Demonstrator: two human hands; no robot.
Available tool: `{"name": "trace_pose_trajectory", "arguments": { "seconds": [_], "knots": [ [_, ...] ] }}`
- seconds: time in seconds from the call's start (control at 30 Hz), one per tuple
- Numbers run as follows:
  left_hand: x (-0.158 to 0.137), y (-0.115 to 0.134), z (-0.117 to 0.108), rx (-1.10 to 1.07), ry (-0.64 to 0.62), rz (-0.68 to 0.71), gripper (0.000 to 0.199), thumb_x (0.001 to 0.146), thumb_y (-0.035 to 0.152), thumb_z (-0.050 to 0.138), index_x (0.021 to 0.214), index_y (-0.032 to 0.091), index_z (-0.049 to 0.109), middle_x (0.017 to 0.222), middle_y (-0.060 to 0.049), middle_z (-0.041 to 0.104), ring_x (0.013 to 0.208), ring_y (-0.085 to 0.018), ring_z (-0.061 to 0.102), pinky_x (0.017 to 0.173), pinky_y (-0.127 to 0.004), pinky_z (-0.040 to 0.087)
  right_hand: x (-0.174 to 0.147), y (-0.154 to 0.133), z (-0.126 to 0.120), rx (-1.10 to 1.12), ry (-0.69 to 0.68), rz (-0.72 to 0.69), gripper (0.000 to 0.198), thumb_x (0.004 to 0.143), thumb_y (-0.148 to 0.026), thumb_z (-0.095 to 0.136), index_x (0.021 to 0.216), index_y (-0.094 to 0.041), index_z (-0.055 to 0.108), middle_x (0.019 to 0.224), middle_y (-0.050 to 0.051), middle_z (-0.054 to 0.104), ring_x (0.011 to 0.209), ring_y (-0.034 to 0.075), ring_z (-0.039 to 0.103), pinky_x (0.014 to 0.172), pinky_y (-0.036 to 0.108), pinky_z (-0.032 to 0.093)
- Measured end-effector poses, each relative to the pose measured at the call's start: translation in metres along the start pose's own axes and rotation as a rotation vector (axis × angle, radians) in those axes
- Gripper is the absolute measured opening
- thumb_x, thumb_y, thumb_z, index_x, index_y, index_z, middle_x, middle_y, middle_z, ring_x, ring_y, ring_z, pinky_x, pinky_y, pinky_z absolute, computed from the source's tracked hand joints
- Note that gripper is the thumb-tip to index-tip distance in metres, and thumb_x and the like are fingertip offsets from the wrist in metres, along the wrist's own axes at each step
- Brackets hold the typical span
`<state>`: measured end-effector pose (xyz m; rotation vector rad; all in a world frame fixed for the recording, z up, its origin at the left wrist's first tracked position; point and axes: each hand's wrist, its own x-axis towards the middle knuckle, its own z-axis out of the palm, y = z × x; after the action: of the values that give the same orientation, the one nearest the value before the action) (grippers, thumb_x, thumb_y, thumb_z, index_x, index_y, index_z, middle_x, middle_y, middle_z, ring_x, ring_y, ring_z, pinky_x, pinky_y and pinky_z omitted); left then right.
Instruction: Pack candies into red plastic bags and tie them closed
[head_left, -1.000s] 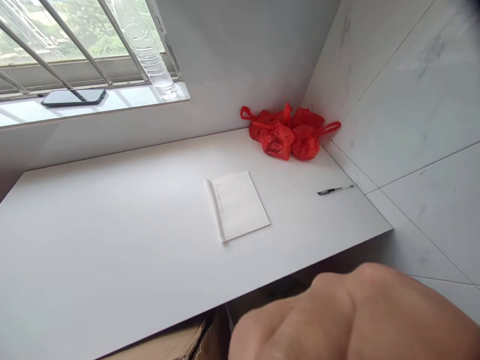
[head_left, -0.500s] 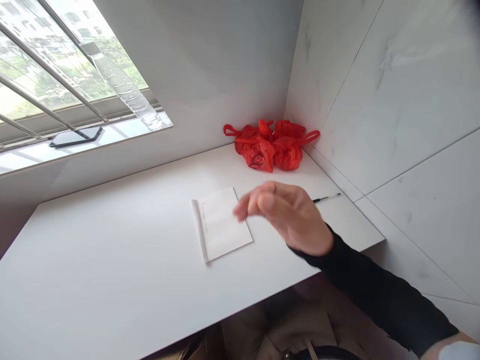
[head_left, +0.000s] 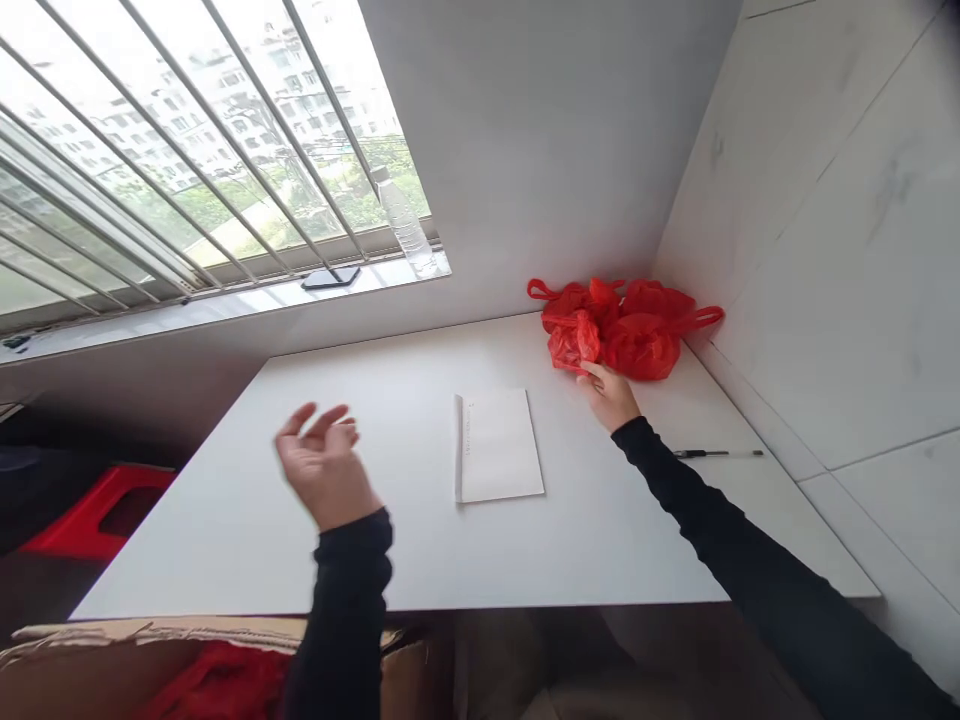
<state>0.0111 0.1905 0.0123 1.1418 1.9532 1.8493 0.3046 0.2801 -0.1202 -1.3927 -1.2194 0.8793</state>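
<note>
My right hand (head_left: 611,398) reaches to the near edge of a crumpled red plastic bag (head_left: 576,342), its fingers closed on the lower rim. Another red plastic bag (head_left: 643,345) lies against it on the right, with a loop handle sticking out. Raised over the left part of the white table (head_left: 409,560), my left hand (head_left: 324,465) is empty, fingers apart and loosely curled. Between the two hands lies a notepad (head_left: 501,445) with a folded strip and small print along its left side. A thin pen (head_left: 709,454) rests to the right, near my right forearm.
A clear plastic bottle (head_left: 407,225) and a dark phone (head_left: 331,278) are on the sill of the barred window. Tiled wall (head_left: 840,250) bounds the table on the right. Below its front edge stands a cardboard box (head_left: 97,665); a red stool (head_left: 97,510) is at left.
My right hand has moved from over the notepad to the red bag at the back. My left hand has come into view on the left. The camera view has shifted, showing more window and floor.
</note>
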Motion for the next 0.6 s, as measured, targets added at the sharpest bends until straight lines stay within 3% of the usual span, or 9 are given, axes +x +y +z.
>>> {"name": "trace_pose_trajectory", "arguments": {
  "seconds": [0.13,0.23,0.33,0.43,0.5,0.6],
  "knots": [
    [-0.077,-0.022,0.041,-0.019,-0.389,-0.179,0.019,0.088,0.028,0.063,0.1,0.015,0.069,0.09,-0.008,0.072,0.08,-0.02,0.068,0.071,-0.034,0.055,-0.086,-0.011,-0.006,0.081,-0.167,-0.04,0.045,0.093,-0.043,0.059,0.129,-0.017,0.064,0.136,0.013,0.058,0.122,0.028,0.06,0.105,0.043,0.051],
    [-0.139,-0.038,0.055,-0.014,-0.589,-0.253,0.025,0.087,0.036,0.062,0.104,0.02,0.07,0.102,-0.01,0.073,0.092,-0.022,0.069,0.076,-0.034,0.055,-0.155,-0.023,-0.01,0.071,-0.313,-0.064,0.042,0.097,-0.041,0.055,0.134,-0.022,0.06,0.138,0.01,0.058,0.128,0.027,0.055,0.107,0.042,0.049],
    [-0.172,-0.047,0.038,0.005,-0.668,-0.302,0.034,0.086,0.043,0.065,0.113,0.024,0.067,0.115,-0.009,0.07,0.102,-0.023,0.066,0.082,-0.035,0.053,-0.205,-0.04,-0.015,0.04,-0.54,-0.092,0.034,0.1,-0.03,0.048,0.13,-0.024,0.063,0.133,0.008,0.061,0.121,0.025,0.059,0.103,0.04,0.051],
    [-0.179,-0.053,0.008,0.025,-0.707,-0.338,0.021,0.086,0.04,0.064,0.093,0.021,0.07,0.096,-0.007,0.073,0.092,-0.023,0.066,0.084,-0.036,0.051,-0.222,-0.052,-0.027,0.022,-0.749,-0.102,0.029,0.1,-0.025,0.045,0.115,-0.025,0.07,0.116,0.005,0.068,0.099,0.022,0.067,0.088,0.036,0.056],
    [-0.177,-0.057,-0.009,0.019,-0.724,-0.354,0.021,0.087,0.04,0.062,0.084,0.02,0.069,0.087,-0.006,0.072,0.084,-0.021,0.066,0.081,-0.035,0.051,-0.218,-0.051,-0.035,-0.014,-0.701,-0.104,0.028,0.101,-0.027,0.044,0.112,-0.026,0.07,0.109,0.004,0.07,0.097,0.021,0.067,0.085,0.035,0.056],
    [-0.176,-0.059,-0.023,-0.011,-0.726,-0.358,0.022,0.09,0.041,0.059,0.089,0.02,0.067,0.09,-0.005,0.072,0.085,-0.021,0.065,0.078,-0.032,0.051,-0.203,-0.037,-0.045,-0.191,-0.474,-0.23,0.026,0.101,-0.029,0.047,0.119,-0.026,0.065,0.117,0.005,0.066,0.112,0.025,0.06,0.098,0.042,0.05]
  ]
}}
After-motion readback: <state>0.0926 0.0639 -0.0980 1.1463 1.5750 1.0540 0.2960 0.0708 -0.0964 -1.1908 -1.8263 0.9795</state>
